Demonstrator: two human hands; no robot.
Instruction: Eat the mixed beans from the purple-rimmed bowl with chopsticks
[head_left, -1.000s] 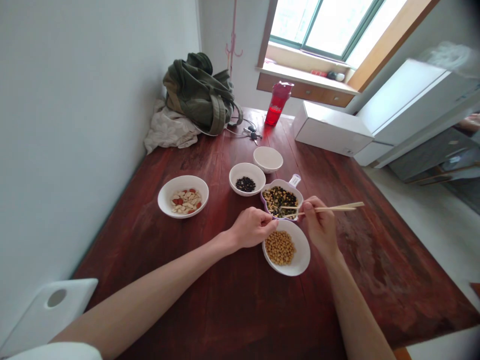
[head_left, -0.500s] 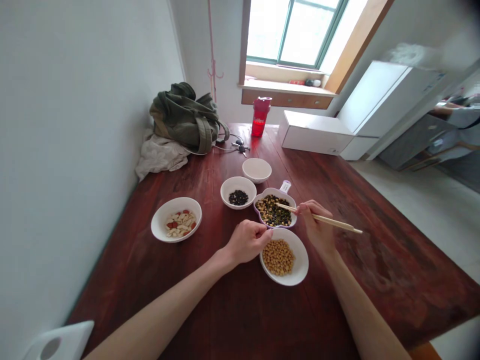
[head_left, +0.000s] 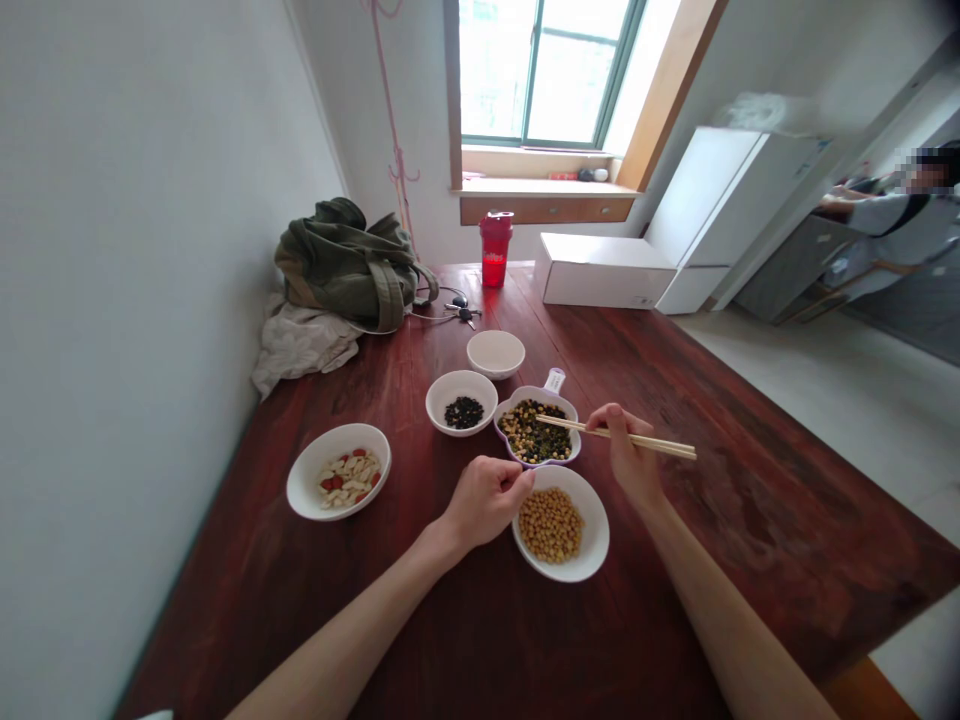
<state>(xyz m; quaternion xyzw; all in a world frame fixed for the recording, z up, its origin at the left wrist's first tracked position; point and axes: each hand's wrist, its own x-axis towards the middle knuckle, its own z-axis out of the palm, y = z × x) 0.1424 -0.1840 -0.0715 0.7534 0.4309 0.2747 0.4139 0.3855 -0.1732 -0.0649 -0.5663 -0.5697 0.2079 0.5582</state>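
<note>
My right hand (head_left: 628,448) is closed around a pair of wooden chopsticks (head_left: 664,445). Their tips reach into a purple-rimmed bowl with a short handle (head_left: 556,380), among mixed beans and seeds (head_left: 534,430), dark, green and yellowish. My left hand (head_left: 486,498) is curled, its thumb at the upper left rim of a white bowl (head_left: 596,540) of yellow soybeans (head_left: 551,525); the fingertips are partly hidden. Behind stand a white bowl (head_left: 436,400) with black seeds (head_left: 463,412) and a bare white bowl (head_left: 496,352). Farther left, another white bowl (head_left: 301,485) has pale and reddish-brown pieces (head_left: 349,478).
On the dark red wooden table (head_left: 720,500) are a green bag (head_left: 337,265), a cloth (head_left: 304,345), keys (head_left: 463,312), a red shaker bottle (head_left: 495,250) and a white box (head_left: 604,270). A wall (head_left: 150,300) borders the left. A person (head_left: 892,220) is at the far right.
The view has shifted, so the table's things sit lower and farther left. The chopsticks lie closer together, tips still in the mixed beans. My left hand stays at the soybean bowl.
</note>
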